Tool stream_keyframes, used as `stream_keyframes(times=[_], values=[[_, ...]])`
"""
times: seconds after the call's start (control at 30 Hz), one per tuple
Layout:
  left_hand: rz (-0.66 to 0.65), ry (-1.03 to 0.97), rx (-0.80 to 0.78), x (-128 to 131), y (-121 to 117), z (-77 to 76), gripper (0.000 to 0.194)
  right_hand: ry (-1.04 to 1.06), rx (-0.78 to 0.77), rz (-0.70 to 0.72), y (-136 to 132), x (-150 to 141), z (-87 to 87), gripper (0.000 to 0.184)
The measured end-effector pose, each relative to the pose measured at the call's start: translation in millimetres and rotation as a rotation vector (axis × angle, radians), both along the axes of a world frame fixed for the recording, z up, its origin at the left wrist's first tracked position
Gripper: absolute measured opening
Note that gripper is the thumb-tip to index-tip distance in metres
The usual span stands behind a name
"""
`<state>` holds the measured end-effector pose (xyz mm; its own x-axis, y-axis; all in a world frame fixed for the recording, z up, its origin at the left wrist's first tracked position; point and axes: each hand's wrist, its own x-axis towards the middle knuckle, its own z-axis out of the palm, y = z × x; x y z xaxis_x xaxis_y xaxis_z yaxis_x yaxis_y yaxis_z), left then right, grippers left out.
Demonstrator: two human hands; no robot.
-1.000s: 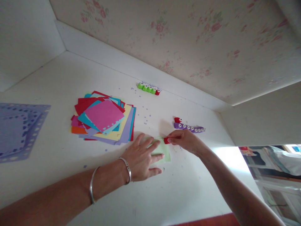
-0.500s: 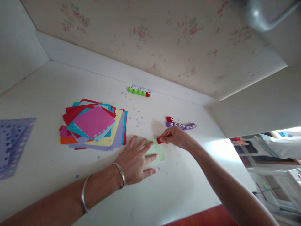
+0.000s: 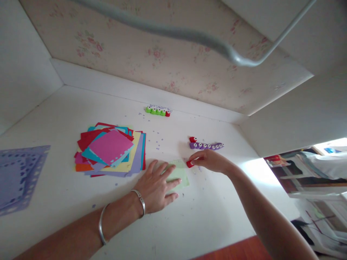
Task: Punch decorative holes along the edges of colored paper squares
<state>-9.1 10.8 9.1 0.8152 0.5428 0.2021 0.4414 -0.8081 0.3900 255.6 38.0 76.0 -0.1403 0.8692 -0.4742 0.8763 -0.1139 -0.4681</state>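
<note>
My left hand (image 3: 157, 189), fingers spread, lies flat over the left part of a light green paper sheet (image 3: 183, 176). Between the thumb and fingers of my right hand (image 3: 213, 161) is a small red paper punch (image 3: 189, 164), just right of the sheet's upper right corner and apart from it. Close behind that hand is a row of purple punches (image 3: 207, 146) with white-and-black tops, and another red punch (image 3: 193, 139) sits at its left end. Farther back, several green punches (image 3: 156, 111) stand in line with a red one at their right end.
A loose pile of coloured paper (image 3: 112, 146) lies left of centre. Purple sheets (image 3: 12, 180) with punched edges are at the far left. Tiny purple paper bits dot the white tabletop (image 3: 217, 206). A pale curved bar (image 3: 173, 30) crosses above, before the flowered wall.
My right hand has drawn the red punch rightward off the green sheet's corner. My left hand stays pressed on the paper. The camera view has tilted slightly, bringing more of the pale bar into sight.
</note>
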Motion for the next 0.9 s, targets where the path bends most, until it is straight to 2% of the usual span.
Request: stream_keyframes(times=[0.1,0.23,0.37,0.47,0.57,0.6,0.67,0.73,0.8,0.9], values=[[-0.005,0.005,0.003,-0.3,0.5,0.2,0.042,-0.091,0.092,-0.019,-5.0,-0.1,2.4,0.024],[-0.011,0.016,-0.003,0.1,0.6,0.2,0.043,-0.191,0.238,-0.049,-14.9,-10.2,-3.4,0.026],[-0.007,0.013,-0.013,0.8,0.2,0.0,0.042,-0.134,0.176,-0.083,-23.7,-12.0,-0.9,0.021],[-0.006,0.006,-0.019,0.7,0.3,0.5,0.042,0.049,0.092,-0.166,-23.0,0.3,11.4,0.022],[-0.005,-0.008,-0.024,0.4,0.7,0.8,0.041,0.209,0.231,-0.299,-9.1,21.1,22.5,0.033],[-0.006,-0.010,-0.025,0.3,0.8,0.8,0.041,0.201,0.297,-0.350,-1.3,28.5,24.3,0.037],[-0.007,-0.007,-0.026,0.2,0.8,0.7,0.041,0.059,0.374,-0.410,17.7,42.1,23.9,0.037],[-0.008,0.000,-0.023,0.1,0.6,0.9,0.041,-0.132,0.381,-0.369,38.2,52.0,19.4,0.032],[-0.008,0.005,-0.018,-0.1,0.6,1.8,0.041,-0.270,0.349,-0.262,56.6,57.2,12.5,0.028],[-0.016,0.012,-0.017,-0.9,1.1,4.8,0.043,-0.329,0.310,-0.136,74.8,58.5,2.2,0.024]])
